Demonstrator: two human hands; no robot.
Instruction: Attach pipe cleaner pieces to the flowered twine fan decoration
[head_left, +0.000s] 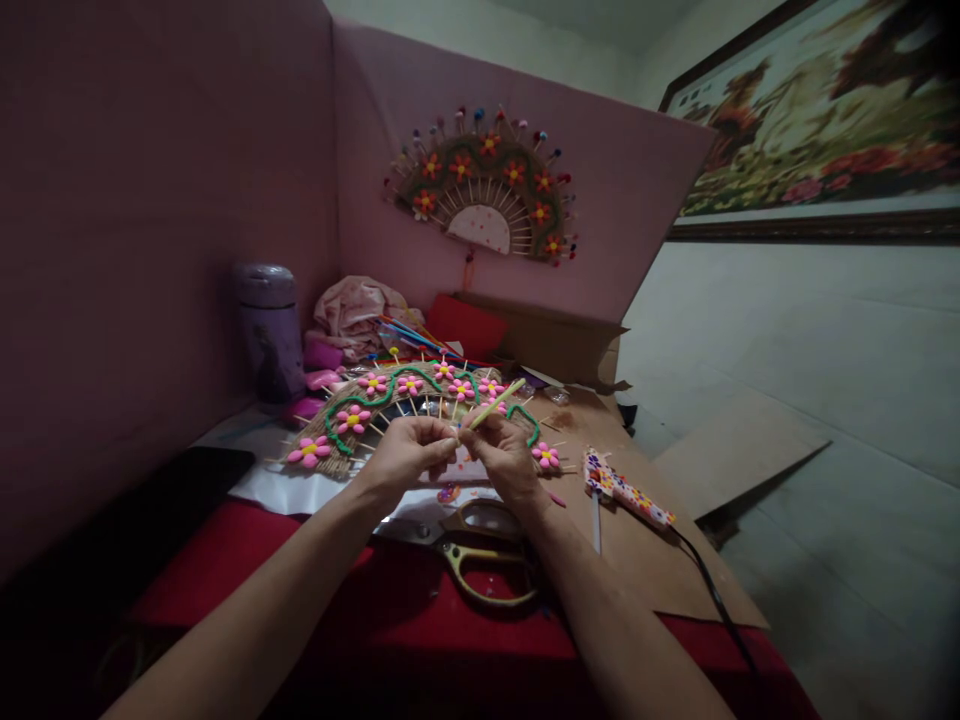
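Hands meet at centre frame, fingertips nearly together, in front of a twine-covered fan (410, 386). Right hand (504, 458) is closed in a pinch and grips a thin yellow-green strip (496, 403). Left hand (414, 452) is also closed, thumb drawn against fingers beside the right fingertips; whether it pinches the strip's near end cannot be determined.

The strip's long axis slants from the fingertips toward the upper right, its free end projecting beyond the right hand, which is the nearer of the two. Its line crosses the right half of the fan's arc as viewed; contact with the fan is not established. The fan lies just beyond both hands, arched side toward the top of the frame, its long axis running left to right, bearing pink flowers (352, 419) and a wavy green trim (335, 432).

Containers: one purple flask (268, 335), upright at left of frame, top closed, contents not visible. Pink bundles (322, 353) sit beside it; wrapping unconfirmed.

Scissors (454, 553) lie at lower centre, below the hands. A patterned glue gun (626, 490) rests on brown cardboard (652, 575) at right.
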